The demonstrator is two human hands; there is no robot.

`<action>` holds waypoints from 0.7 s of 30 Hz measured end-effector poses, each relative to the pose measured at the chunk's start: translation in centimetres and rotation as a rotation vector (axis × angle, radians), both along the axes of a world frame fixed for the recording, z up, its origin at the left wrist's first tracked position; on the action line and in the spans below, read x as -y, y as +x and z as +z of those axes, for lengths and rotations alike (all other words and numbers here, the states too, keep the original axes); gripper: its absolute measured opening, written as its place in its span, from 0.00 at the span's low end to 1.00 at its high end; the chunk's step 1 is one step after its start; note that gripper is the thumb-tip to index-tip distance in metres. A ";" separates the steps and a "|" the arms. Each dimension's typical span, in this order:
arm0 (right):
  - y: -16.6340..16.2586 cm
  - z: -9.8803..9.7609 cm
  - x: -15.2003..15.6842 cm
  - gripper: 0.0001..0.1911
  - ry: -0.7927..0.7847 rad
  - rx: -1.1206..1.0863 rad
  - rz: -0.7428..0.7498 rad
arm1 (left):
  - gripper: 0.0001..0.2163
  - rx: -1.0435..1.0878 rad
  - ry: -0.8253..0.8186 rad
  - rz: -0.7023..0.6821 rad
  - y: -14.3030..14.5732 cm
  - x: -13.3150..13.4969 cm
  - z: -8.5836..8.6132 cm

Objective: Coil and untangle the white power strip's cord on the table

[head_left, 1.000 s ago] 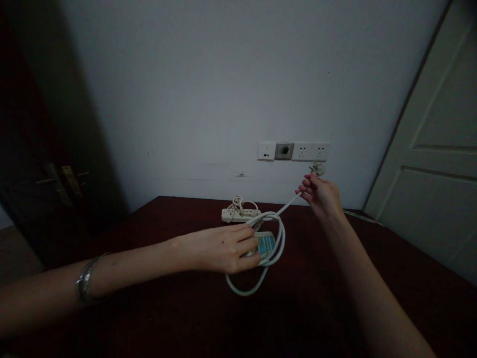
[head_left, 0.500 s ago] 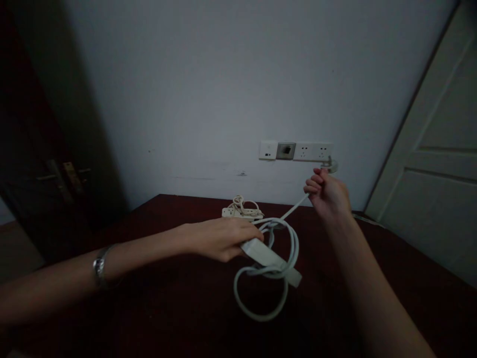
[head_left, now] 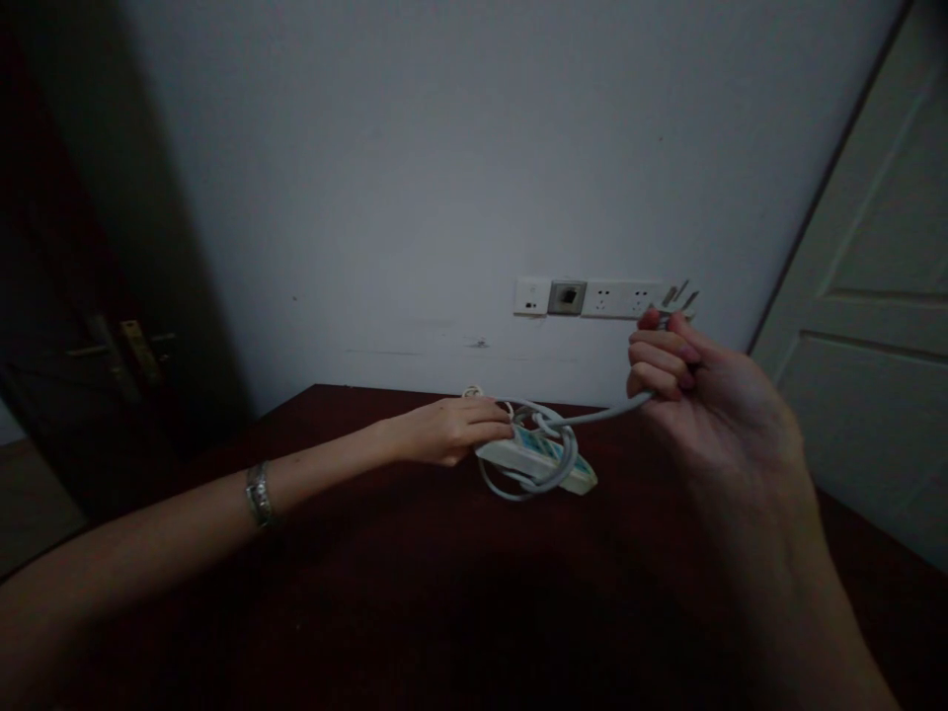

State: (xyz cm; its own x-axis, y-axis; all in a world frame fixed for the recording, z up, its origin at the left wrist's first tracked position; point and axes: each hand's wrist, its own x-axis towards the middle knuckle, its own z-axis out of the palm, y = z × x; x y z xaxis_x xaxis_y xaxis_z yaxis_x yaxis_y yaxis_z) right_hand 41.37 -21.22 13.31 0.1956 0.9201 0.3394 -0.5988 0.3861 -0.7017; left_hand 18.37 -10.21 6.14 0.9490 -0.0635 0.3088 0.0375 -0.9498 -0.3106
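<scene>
My left hand (head_left: 444, 430) grips one end of a white power strip (head_left: 540, 462) with a blue label, holding it on the dark red table (head_left: 370, 592). Its white cord (head_left: 533, 474) loops around the strip and runs up to my right hand (head_left: 688, 390). That hand is closed on the cord just behind the plug (head_left: 677, 299), whose metal prongs stick up in front of the wall sockets (head_left: 614, 298). A metal bracelet sits on my left wrist.
A row of wall outlets runs along the grey wall above the table's far edge. Part of a second power strip (head_left: 474, 395) peeks out behind my left hand. A dark door with a brass handle (head_left: 125, 346) stands left, a white door (head_left: 874, 326) right.
My left hand has pushed the power strip farther from me and the cord loops have pulled tighter. My right hand has come nearer and higher, and the plug's prongs now show.
</scene>
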 end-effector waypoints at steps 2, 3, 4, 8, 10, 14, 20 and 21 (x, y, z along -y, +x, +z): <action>1.3 0.2 -0.2 0.22 -0.017 -0.024 -0.023 | 0.23 0.009 0.088 -0.007 -0.6 -0.4 -0.1; 1.9 0.2 -0.4 0.23 -0.027 -0.035 -0.024 | 0.23 0.005 0.119 -0.008 -0.9 -0.4 -0.2; 2.6 0.1 -0.6 0.23 -0.033 -0.044 -0.022 | 0.23 -0.004 0.143 -0.010 -1.0 -0.4 -0.3; 4.1 -0.8 -2.5 0.22 -0.037 -0.087 0.002 | 0.20 -0.011 0.184 -0.004 -1.2 -0.3 -1.5; 4.1 -1.5 -3.8 0.21 -0.041 -0.110 0.023 | 0.18 0.026 0.188 0.021 -1.1 -0.7 -2.6; 3.4 -3.1 -6.2 0.17 -0.085 -0.197 0.039 | 0.14 0.123 0.223 0.070 -1.1 -2.1 -5.3; 2.3 -4.8 -8.3 0.15 -0.224 -0.315 0.074 | 0.15 0.127 0.170 0.111 -0.6 -3.7 -8.5; 2.2 -5.0 -8.5 0.15 -0.226 -0.295 0.073 | 0.16 0.119 0.142 0.121 -0.5 -3.6 -8.8</action>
